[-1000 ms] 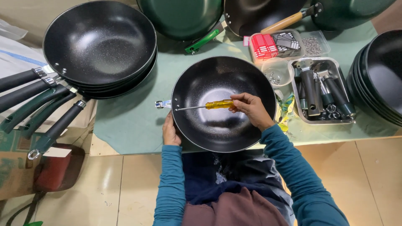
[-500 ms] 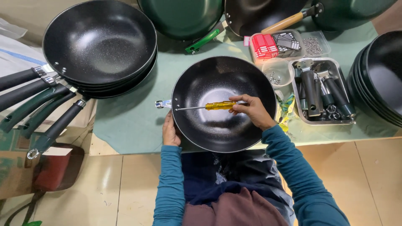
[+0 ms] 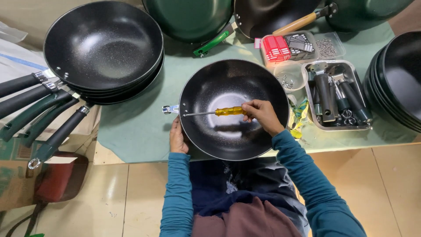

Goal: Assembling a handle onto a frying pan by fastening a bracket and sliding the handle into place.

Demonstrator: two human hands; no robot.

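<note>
A black speckled wok pan [image 3: 228,131] lies on the green table cover in front of me, without a handle. A small metal bracket [image 3: 170,109] sticks out from its left rim. My right hand [image 3: 261,115] grips a yellow-handled screwdriver [image 3: 229,111] laid across the pan, its tip at the left inner wall by the bracket. My left hand [image 3: 177,138] holds the pan's outer left rim from below.
A stack of handled black pans [image 3: 103,48] sits at the left, handles [image 3: 39,114] pointing left. A metal tray of black handles [image 3: 337,97], a small screw cup [image 3: 289,76] and a red-and-black parts box [image 3: 287,45] lie right. More pans [image 3: 397,79] stack at the right and back.
</note>
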